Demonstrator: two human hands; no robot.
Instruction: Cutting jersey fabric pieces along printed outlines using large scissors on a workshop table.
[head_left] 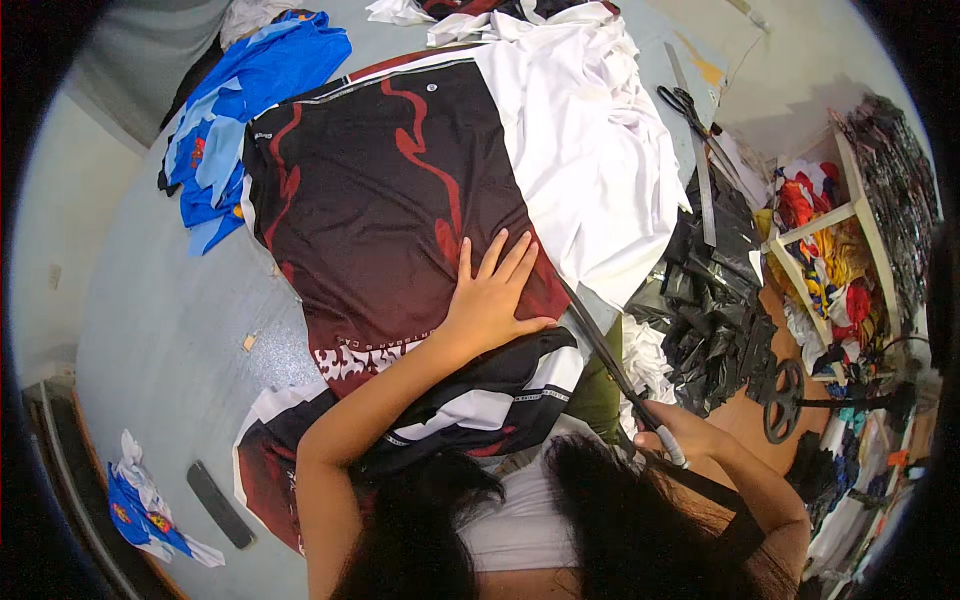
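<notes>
My left hand [490, 300] lies flat with fingers spread on a black fabric panel [370, 170] with dark red wavy stripes. It presses near the panel's lower right part. In my right hand [690, 432] are the handles of long dark shears [605, 350], one handle wrapped in white. The blades point up and left along the panel's right edge, by the white cloth [590, 150]; whether they are parted is hard to see. Below my left hand, a bunched black, white and red piece of fabric [480, 405] hangs over the table's near edge.
Blue fabric pieces [270, 90] lie at the far left, others [150, 510] near left beside a dark oblong bar [220, 504]. A second pair of scissors [690, 105] and a metal ruler [706, 190] lie far right. Black plastic bags [710, 320] and a cloth-filled shelf [815, 240] stand right.
</notes>
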